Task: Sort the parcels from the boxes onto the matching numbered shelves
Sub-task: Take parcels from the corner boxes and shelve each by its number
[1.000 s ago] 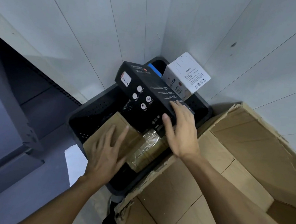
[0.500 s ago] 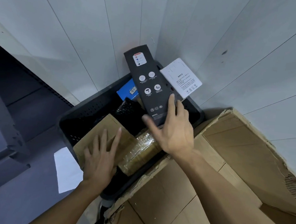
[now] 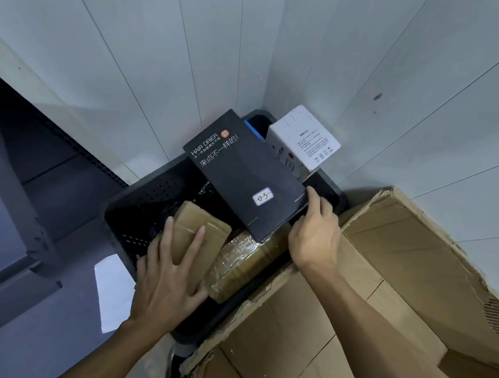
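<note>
A: Head view, count?
B: One perforated black plastic crate [image 3: 136, 208]. Four parcels in it: flat matte-black hair-drier box [image 3: 244, 170] with a white tag [image 3: 262, 196] reading 03, white carton [image 3: 304, 142], plain cardboard parcel [image 3: 208, 224], film-wrapped parcel [image 3: 244, 258]. One torn corrugated box [image 3: 386, 278] just beside.
A: Hands?
B: Two. The right hand [image 3: 314, 234] grips the hair-drier box's near edge, box tilted over the crate. The left hand [image 3: 169, 284] lies flat, fingers straight, on the cardboard parcel.

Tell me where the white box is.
In the head view, the white box stands at the far right corner of the black crate, against the wall corner, just right of the black hair drier box.
</note>
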